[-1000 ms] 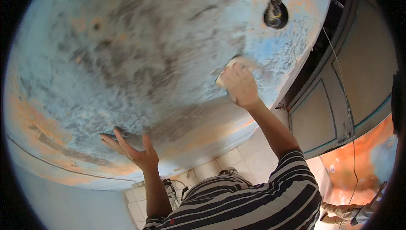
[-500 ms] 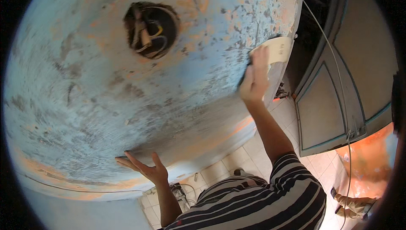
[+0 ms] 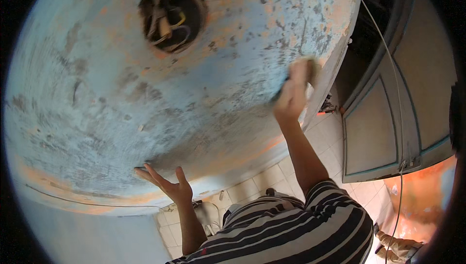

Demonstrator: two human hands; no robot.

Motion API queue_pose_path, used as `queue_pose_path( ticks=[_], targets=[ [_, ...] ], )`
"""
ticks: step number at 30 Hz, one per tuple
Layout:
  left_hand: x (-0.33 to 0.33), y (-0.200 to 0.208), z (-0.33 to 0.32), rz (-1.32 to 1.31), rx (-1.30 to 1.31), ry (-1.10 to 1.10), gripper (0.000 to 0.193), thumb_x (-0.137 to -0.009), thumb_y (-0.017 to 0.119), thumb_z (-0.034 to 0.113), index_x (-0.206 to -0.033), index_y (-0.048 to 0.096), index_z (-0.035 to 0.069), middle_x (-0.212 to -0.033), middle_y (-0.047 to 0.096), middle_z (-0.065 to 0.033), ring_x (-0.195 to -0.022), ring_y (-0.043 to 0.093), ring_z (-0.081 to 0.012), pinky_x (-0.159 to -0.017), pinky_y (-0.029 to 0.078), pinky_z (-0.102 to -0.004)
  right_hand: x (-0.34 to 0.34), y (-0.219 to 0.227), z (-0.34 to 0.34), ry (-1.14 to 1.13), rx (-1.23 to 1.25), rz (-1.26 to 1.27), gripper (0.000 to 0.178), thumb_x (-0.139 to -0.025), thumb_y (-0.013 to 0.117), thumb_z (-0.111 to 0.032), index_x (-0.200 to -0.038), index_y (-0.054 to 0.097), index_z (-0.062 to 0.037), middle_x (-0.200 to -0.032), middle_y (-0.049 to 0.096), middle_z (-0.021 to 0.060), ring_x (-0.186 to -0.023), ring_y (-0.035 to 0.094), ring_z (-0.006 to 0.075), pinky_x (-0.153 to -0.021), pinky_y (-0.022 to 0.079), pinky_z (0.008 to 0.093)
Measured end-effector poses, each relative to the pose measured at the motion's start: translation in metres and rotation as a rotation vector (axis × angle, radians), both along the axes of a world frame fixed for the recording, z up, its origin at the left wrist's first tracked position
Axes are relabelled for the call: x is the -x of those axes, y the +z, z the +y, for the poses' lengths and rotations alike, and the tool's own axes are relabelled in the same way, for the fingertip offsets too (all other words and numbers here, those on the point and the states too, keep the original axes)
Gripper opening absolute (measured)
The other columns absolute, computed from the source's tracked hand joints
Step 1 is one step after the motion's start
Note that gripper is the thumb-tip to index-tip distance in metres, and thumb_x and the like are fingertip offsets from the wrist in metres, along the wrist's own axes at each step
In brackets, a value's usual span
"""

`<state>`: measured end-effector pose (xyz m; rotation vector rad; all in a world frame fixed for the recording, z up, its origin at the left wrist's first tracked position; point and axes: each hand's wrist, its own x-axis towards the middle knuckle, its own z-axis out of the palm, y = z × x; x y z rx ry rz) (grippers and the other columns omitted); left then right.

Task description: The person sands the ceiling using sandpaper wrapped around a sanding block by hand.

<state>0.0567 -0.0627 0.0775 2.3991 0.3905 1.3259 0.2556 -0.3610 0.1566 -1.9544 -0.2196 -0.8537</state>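
Slid 1 paper sheet [image 3: 313, 69] lower on the wall [image 3: 221, 65], below and right of the hole [image 3: 171, 20], holding it under the right hand [image 3: 292, 94]. Seemed light, bendy, tearable: best gripped flat across the middle. Held the left hand [image 3: 177, 189] spread wide.

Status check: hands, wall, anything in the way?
Left hand open, fingertips at the wall. Right hand holding blurred sheet at wall. Wired hole left of right hand, not blocking it.

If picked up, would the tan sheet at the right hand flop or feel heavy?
The tan sheet is probably light: the right hand alone holds it against the wall. It may flex, since it looks thin beyond the hand, though blur leaves its stiffness uncertain.
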Motion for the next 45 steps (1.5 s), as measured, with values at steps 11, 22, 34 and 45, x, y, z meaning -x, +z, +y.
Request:
queue_pose_path(
  ticks=[11,22,34,45],
  targets=[
    [0.04,-0.021,0.096,-0.084,0.163,0.197,0.088,-0.102,0.052,0.049,-0.161,0.001,0.008,-0.166,-0.005,-0.0245,-0.154,-0.001,-0.0405,-0.122,0.011,-0.0565,0.025,-0.048,0.106,-0.239,0.03,-0.599,0.041,-0.099,0.041,-0.007,-0.132,0.052,0.0155,-0.145,0.046,0.0333,-0.143,0.039,0.0423,-0.114,0.035,0.0485],
    [0.077,-0.035,0.219,-0.096,0.203,0.176,0.09,-0.101,0.048,0.054,-0.162,-0.001,0.01,-0.165,-0.011,-0.0249,-0.153,-0.004,-0.0433,-0.121,0.008,-0.0584,0.077,-0.04,0.206,-0.401,-0.431,-0.39,0.035,-0.095,0.05,-0.014,-0.116,0.059,0.0116,-0.14,0.048,0.0353,-0.138,0.04,0.0484,-0.114,0.034,0.0458],
    [0.093,-0.065,0.251,-0.001,-0.058,0.027,0.1,-0.096,0.055,0.058,-0.161,-0.004,0.012,-0.163,-0.018,-0.0261,-0.15,-0.016,-0.0487,-0.114,0.003,-0.0731,0.14,-0.102,0.288,-0.021,0.337,-0.345,0.044,-0.099,0.038,-0.013,-0.132,0.052,0.011,-0.15,0.042,0.0304,-0.139,0.04,0.0476,-0.115,0.022,0.0617],
    [0.097,-0.084,0.257,0.036,-0.038,-0.025,0.11,-0.091,0.062,0.06,-0.161,-0.006,0.009,-0.16,-0.025,-0.0306,-0.147,-0.02,-0.0537,-0.11,-0.003,-0.0754,0.124,-0.084,0.253,-0.145,-0.209,-0.285,0.041,-0.104,0.04,-0.006,-0.141,0.047,0.0092,-0.149,0.048,0.0253,-0.143,0.042,0.0346,-0.117,0.03,0.04]
  ],
)
